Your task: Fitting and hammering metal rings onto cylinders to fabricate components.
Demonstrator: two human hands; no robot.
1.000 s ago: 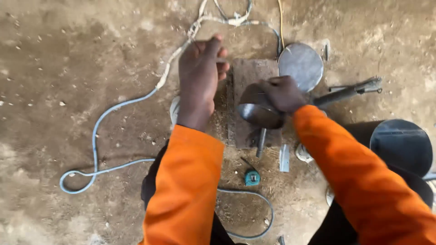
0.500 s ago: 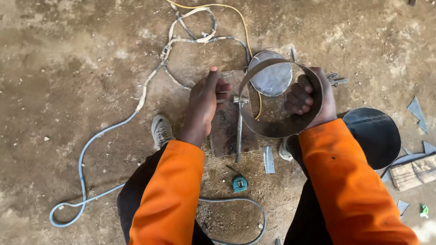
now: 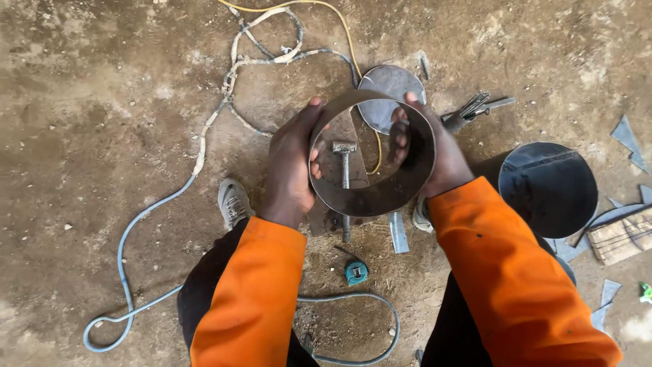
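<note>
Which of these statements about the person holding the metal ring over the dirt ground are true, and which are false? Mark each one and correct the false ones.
1. Both hands grip the metal ring, left hand and right hand on opposite sides. True.
2. A hammer shows through the ring. True.
3. The tape measure lies inside the ring. False: it lies on the ground between the sleeves, below the ring.
4. The sleeves are blue. False: they are orange.
5. A dark round metal disc lies right of the right arm. True.
</note>
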